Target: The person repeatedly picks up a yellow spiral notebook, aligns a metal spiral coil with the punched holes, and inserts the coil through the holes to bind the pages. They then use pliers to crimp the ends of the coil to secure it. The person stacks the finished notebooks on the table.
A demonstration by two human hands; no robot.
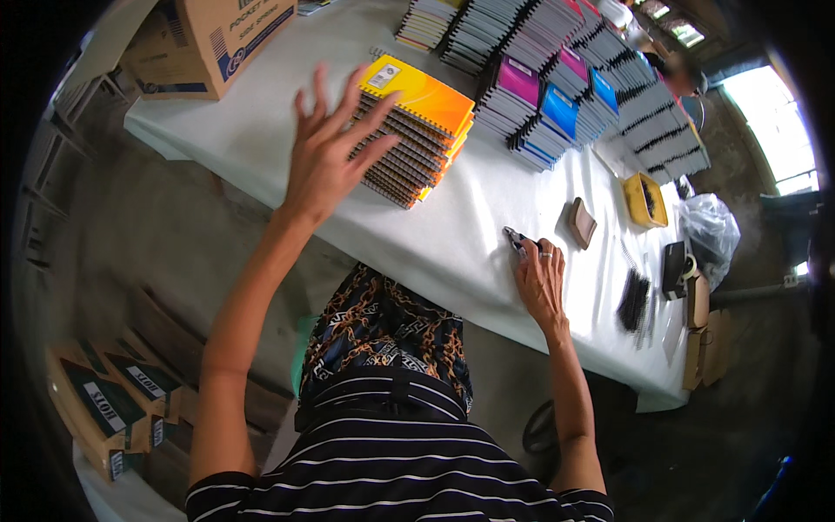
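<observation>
A stack of spiral-bound notebooks (428,97) with yellow-orange covers stands near the table's front edge. My left hand (326,165) is raised at the stack's left side, fingers spread and holding nothing; whether it touches the notebooks I cannot tell. Farther right, low over the white tabletop, my right hand (541,274) is closed around a pair of small dark pliers (515,236). Their metal tip points left and away from me, while my fingers cover most of the handles. A brown block-shaped object (582,223) lies just beyond that hand.
Tall stacks of notebooks (531,39) with pink and blue covers fill the back. On the right are a yellow bin (644,201), dark wire spirals (635,300), a tape roll (689,266) and a plastic bag (710,228). A cardboard box (209,48) sits at the far left.
</observation>
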